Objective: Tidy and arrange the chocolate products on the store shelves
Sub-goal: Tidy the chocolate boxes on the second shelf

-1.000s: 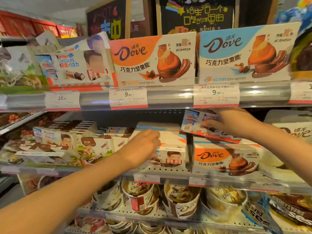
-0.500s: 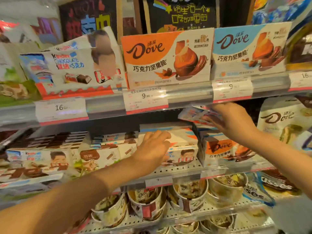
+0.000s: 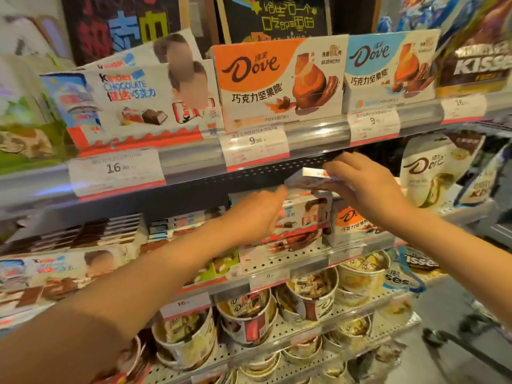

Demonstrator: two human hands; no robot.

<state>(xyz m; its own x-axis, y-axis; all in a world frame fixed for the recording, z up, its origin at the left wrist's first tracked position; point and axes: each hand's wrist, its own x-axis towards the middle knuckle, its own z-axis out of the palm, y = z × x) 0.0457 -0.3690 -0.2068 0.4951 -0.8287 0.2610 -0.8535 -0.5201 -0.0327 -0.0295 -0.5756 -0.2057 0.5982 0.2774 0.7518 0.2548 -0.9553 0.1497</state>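
Observation:
My right hand (image 3: 363,189) holds a flat Kinder chocolate box (image 3: 307,178) just under the upper shelf, above the stock on the middle shelf (image 3: 282,261). My left hand (image 3: 257,214) reaches in from the left, its fingers stretched toward the near end of that box and over a Kinder display carton (image 3: 304,220). An orange Dove box (image 3: 352,223) stands right of the carton, partly hidden by my right wrist.
The upper shelf carries a big Kinder carton (image 3: 124,106), an orange Dove carton (image 3: 277,81) and a blue Dove carton (image 3: 388,70). Flat Kinder boxes (image 3: 69,253) lie stacked at left. Dove cups (image 3: 249,317) fill the lower shelf. Dove and Kisses bags (image 3: 432,173) hang at right.
My right hand has lifted the flat Kinder box higher and leftward over the carton. My left hand has risen from the carton's top toward the box. The view has swung left.

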